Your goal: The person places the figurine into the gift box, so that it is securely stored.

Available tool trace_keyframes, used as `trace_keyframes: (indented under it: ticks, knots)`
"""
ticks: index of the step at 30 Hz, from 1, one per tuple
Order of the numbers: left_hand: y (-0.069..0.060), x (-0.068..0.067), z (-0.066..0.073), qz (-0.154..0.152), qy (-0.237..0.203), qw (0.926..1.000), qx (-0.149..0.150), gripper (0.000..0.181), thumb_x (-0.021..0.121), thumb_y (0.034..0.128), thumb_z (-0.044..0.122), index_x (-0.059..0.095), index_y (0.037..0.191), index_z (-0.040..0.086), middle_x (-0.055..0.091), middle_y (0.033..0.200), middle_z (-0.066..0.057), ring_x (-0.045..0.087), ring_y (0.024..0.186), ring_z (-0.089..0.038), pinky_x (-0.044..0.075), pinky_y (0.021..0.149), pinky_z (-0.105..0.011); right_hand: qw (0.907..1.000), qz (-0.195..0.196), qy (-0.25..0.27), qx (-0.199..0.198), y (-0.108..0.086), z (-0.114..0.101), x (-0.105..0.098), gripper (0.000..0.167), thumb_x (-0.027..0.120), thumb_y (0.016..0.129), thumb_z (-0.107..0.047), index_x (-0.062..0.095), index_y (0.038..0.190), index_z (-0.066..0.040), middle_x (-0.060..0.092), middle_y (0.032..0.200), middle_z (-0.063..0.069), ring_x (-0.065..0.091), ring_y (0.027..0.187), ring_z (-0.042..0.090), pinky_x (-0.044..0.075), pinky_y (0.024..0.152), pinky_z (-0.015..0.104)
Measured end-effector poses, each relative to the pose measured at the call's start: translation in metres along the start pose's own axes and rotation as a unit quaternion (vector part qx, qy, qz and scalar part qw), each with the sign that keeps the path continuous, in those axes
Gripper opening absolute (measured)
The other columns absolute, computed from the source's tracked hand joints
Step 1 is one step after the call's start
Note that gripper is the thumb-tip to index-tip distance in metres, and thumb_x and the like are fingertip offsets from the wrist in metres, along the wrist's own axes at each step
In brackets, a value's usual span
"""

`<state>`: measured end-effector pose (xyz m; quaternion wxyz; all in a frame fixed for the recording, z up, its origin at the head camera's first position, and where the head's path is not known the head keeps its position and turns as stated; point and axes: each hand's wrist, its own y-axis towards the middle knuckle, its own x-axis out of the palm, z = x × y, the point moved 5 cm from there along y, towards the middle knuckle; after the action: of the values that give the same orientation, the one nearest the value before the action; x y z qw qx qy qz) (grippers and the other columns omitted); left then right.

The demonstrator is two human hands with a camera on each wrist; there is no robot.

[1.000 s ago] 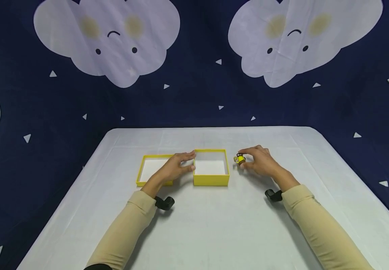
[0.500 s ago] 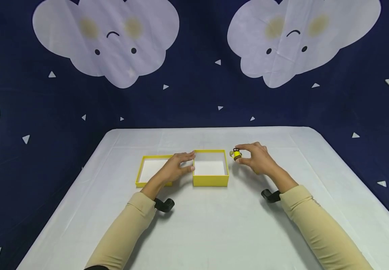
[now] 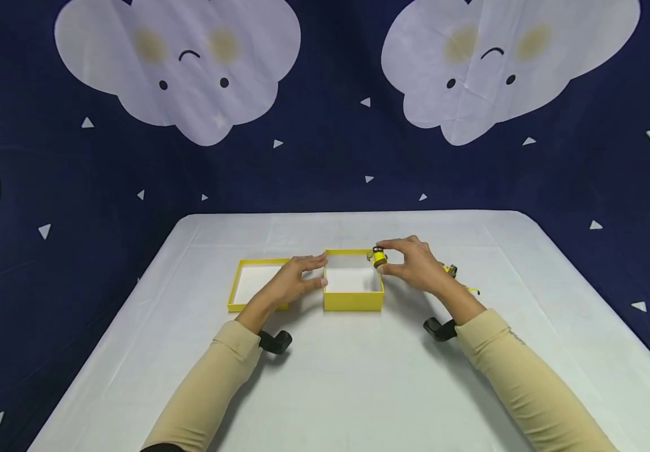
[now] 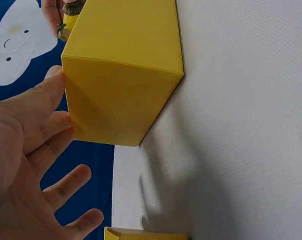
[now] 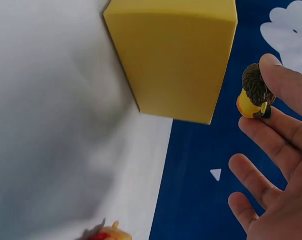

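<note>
A yellow box (image 3: 353, 302) with a white inside stands open-topped mid-table. My left hand (image 3: 293, 279) touches its left rim with thumb and fingers extended; in the left wrist view, the fingertips meet the edge of the yellow wall. With thumb and forefinger, my right hand (image 3: 415, 263) pinches a small yellow toy figurine (image 3: 379, 256) over the box's right rim. The figurine has dark goggle-like eyes and a brown lower part. From the right wrist view, its rough brown underside (image 5: 256, 85) shows, and the other fingers are spread.
Left of the box lies a shallow yellow lid (image 3: 237, 282), partly hidden by my left hand. Behind my right wrist, another small figurine (image 3: 450, 270) and a thin yellow piece (image 3: 474, 290) show on the white table (image 3: 347, 376). A dark blue cloud-print cloth (image 3: 325, 163) hangs behind.
My right hand has lifted the figurine and carried it left, from beside the box to its right rim. Small items behind my right wrist have come into view. My left hand stays put.
</note>
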<state>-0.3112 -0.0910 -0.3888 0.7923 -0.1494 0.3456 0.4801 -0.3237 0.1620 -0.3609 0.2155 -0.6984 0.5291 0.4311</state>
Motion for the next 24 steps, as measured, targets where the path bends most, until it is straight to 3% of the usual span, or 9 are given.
trace_keyframes:
  ticks: [24]
  knots:
    - [0.001, 0.001, -0.001, -0.007, -0.009, 0.9997, -0.022, 0.056, 0.064, 0.0898, 0.027, 0.045, 0.140, 0.009, 0.035, 0.152, 0.003, 0.027, 0.143, -0.030, 0.020, 0.118, -0.048, 0.9997, -0.011, 0.012, -0.019, 0.004, -0.014, 0.008, 0.055, 0.072, 0.082, -0.036, 0.055, 0.133, -0.021, 0.059, 0.129, 0.004, 0.046, 0.117, 0.029, 0.031, 0.093, 0.045]
